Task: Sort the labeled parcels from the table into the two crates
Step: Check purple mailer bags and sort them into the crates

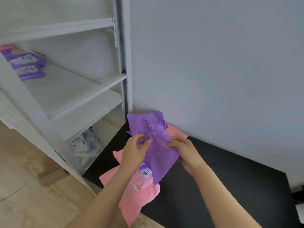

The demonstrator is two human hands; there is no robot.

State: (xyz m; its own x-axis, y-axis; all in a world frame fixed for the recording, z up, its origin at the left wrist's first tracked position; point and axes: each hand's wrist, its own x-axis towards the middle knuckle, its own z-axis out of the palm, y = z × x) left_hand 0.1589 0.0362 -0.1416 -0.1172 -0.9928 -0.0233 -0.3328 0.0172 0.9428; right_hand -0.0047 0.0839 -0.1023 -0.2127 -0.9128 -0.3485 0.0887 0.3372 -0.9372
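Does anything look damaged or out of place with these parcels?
The purple parcel gripped by the left hand and right hand is badly crumpled, its upper edge ragged. Below, a pink parcel overhangs the front edge of the black table.

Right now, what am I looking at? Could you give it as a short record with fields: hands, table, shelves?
left hand: pinches the purple parcel near its left edge
right hand: grips the same parcel's right edge
beneath: pink parcels lying on the black table
white shelf unit: left of the table
middle shelf: labelled purple parcels, stacked
bottom shelf: pale labelled parcel
crates: none in view
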